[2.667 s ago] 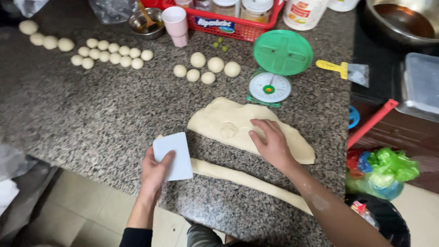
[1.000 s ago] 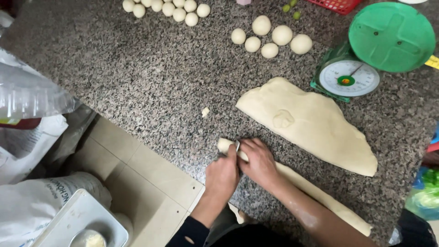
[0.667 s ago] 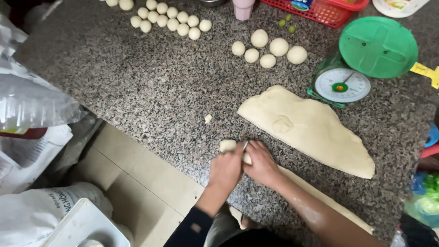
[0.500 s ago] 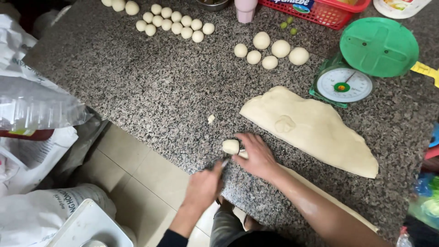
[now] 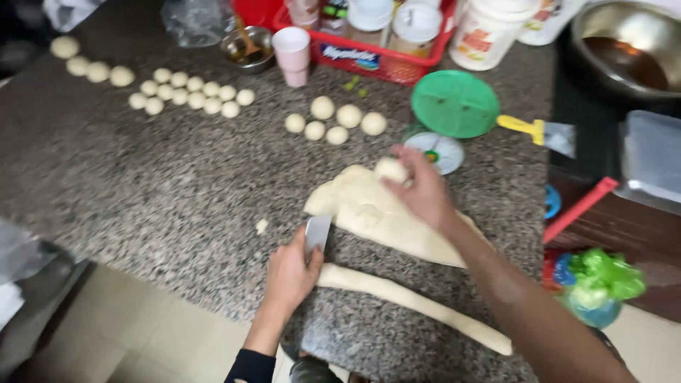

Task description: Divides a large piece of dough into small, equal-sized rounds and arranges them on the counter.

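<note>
My left hand [image 5: 289, 273] grips a white dough scraper [image 5: 317, 233], blade up, at the left end of a long rolled dough log [image 5: 411, 306] lying on the speckled granite counter [image 5: 163, 184]. My right hand [image 5: 422, 191] is raised over the big flat slab of dough [image 5: 376, 216], holding a small cut piece of dough [image 5: 390, 169] in its fingertips, close to the green kitchen scale [image 5: 454, 106]. A tiny dough scrap [image 5: 262, 226] lies to the left of the scraper.
Several dough balls [image 5: 333, 122] sit before the scale, and more dough balls [image 5: 188, 96] in rows at the far left. A pink cup [image 5: 292, 53], a red basket [image 5: 376, 42] of containers, a white bucket [image 5: 493, 32], a metal bowl [image 5: 624, 46] and a yellow-handled scraper [image 5: 535, 131] line the back.
A piece was cut off the log's end; my right hand has lifted it up toward the scale. My left hand stays by the log with the scraper. The view swung right.
</note>
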